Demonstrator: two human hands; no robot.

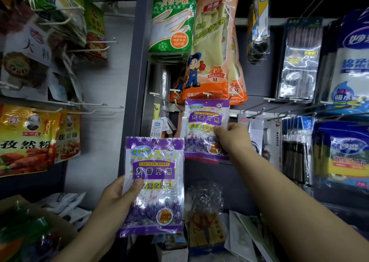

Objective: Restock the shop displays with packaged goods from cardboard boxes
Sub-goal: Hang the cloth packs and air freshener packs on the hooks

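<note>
My left hand (pixel 117 195) grips a purple lavender sachet pack (pixel 154 183) by its left edge, thumb across the front, held upright low in the middle. My right hand (pixel 232 136) pinches the right side of a second, identical purple pack (pixel 203 125) that hangs at a white peg hook (pixel 207 94) on the grey display panel, just under the orange glove packs. Whether that pack's hole sits on the hook is hidden.
Orange rubber-glove packs (pixel 215 47) and a green disposable-glove pack (pixel 171 18) hang above. Spice packets (pixel 28 139) fill pegs on the left, cleaning cloth packs (pixel 347 153) on the right. Several bare white hooks (pixel 155 93) jut out. Loose goods (pixel 207 217) lie below, a cardboard box (pixel 18 205) at bottom left.
</note>
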